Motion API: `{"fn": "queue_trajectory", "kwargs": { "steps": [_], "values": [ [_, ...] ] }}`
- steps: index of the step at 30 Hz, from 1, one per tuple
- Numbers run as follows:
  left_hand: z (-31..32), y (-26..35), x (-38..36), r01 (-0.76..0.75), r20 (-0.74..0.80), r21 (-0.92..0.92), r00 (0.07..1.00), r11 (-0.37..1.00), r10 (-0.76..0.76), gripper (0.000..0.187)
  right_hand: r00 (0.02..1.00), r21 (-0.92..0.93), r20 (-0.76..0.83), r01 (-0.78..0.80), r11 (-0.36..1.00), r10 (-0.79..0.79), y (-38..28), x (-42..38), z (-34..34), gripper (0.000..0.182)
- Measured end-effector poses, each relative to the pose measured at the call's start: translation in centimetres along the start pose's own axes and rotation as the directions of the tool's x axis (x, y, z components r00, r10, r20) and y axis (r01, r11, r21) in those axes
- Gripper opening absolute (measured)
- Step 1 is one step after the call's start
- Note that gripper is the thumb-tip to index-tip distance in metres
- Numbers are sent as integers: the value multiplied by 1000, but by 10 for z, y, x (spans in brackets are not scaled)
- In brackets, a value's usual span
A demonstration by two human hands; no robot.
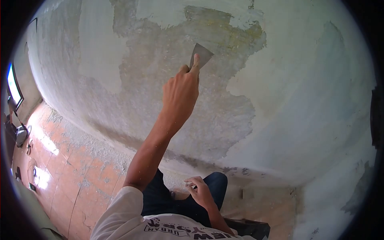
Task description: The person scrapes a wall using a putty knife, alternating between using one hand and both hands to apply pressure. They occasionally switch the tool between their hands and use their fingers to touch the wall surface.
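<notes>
Scraper, just one, held high in front of the wall, over a rough grey patch with paler coating around it; broad end up and to the right, handle down inside the left hand. Cannot tell from this angle whether its edge touches. Closed firmly there, with one finger stretched flat along the blade and the rest curled in around the handle. Down by the knees, one right hand, half open, fingers loosely bent; cannot tell whether anything small sits between the fingertips. Two hands in all, both bare, the left well above the right. Wearing one pale shirt, printed in dark letters, upside down from here: "NEW YORK" in large type, "URBAN" smaller, with further small print too fine to read. Below that, one pair of dark blue trousers, both knees bent. Off to the left, orange tiled floor, with a lot of pale debris along the foot of the wall, too many bits to count. Farther left, one bright window. At bottom right, near the shirt, one dark object, too dim to identify.
</notes>
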State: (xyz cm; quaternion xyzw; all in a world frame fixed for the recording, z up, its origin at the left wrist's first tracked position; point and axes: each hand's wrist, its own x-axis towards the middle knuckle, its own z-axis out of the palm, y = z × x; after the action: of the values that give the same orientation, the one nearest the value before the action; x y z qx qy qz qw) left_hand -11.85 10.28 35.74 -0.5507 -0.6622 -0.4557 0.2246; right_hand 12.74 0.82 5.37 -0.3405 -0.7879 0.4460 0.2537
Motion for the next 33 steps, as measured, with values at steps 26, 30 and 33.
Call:
{"fn": "queue_trajectory", "kwargs": {
  "steps": [26,30,33],
  "values": [
    [23,6,16,-57,-108,-173,993,983,38,47,1000,-25,25,5,1000,-5,-6,-9,12,23],
    [39,-5,-9,-74,-136,-138,989,988,55,47,1000,-14,-17,-9,1000,9,7,-13,8,25],
    [37,3,-4,-25,-102,-155,995,988,9,48,1000,-2,5,-16,1000,16,16,-12,5,26]
  ]
}}
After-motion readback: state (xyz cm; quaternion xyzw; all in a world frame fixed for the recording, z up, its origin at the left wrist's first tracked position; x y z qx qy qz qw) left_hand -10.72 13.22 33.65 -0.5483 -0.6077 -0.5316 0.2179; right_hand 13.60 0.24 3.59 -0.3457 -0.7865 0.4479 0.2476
